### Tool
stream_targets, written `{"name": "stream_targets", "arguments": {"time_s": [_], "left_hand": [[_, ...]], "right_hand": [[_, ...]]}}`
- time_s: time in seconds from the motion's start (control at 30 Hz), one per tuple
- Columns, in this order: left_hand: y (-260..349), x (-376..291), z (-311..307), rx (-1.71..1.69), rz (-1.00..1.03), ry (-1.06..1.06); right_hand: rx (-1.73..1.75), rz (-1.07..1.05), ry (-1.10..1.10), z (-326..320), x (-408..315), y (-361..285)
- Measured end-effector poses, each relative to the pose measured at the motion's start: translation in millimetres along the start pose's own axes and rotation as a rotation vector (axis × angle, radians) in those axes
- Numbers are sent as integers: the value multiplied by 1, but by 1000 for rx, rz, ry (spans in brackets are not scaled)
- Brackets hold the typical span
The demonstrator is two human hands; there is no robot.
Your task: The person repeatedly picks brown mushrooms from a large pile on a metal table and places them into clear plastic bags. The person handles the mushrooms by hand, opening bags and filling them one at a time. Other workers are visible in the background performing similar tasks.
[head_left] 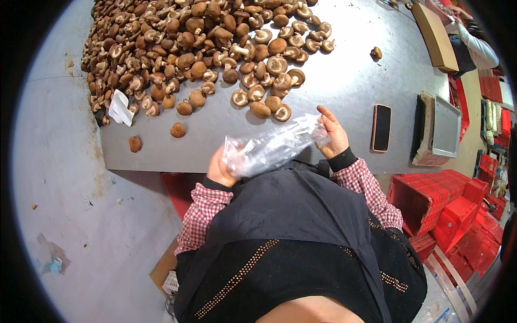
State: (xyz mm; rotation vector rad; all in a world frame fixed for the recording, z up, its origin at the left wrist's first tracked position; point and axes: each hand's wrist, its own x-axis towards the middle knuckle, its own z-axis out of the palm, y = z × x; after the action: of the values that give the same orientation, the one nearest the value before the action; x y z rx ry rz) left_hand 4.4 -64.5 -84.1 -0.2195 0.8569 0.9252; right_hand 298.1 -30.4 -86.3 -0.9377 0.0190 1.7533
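A clear plastic bag stretches between my two hands, just over the near edge of the metal table. My left hand grips one end of it, its fingers partly hidden behind the film. At the other end, my right hand pinches the plastic, with the index finger pointing outward. Beyond the bag lies a large heap of shiitake mushrooms, brown caps and pale gills showing. A few mushrooms are loose nearer me, among them one brown cap and another cap by the left edge.
A smartphone lies right of my hands. A grey tray stands at the table's right edge, near a cardboard box and another person's sleeve. Red plastic crates are stacked on the right. White paper rests against the heap.
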Motion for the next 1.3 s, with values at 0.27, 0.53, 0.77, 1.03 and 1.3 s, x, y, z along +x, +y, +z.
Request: {"name": "stream_targets", "arguments": {"time_s": [0.27, 0.53, 0.77, 1.03, 1.3], "left_hand": [[58, -1, 44, 817, 635, 31], [6, 10, 86, 1825, 907, -490], [36, 47, 15, 1961, 1229, 221], [34, 27, 12, 335, 311, 112], [44, 0, 45, -241, 42, -536]], "right_hand": [[-447, -22, 165, 20, -8, -3], [-652, 47, -147, 34, -24, 2], [-1080, -58, -564, 42, -50, -17], [-1309, -404, -16, 12, -18, 18], [-160, 507, -441, -10, -34, 25]]}}
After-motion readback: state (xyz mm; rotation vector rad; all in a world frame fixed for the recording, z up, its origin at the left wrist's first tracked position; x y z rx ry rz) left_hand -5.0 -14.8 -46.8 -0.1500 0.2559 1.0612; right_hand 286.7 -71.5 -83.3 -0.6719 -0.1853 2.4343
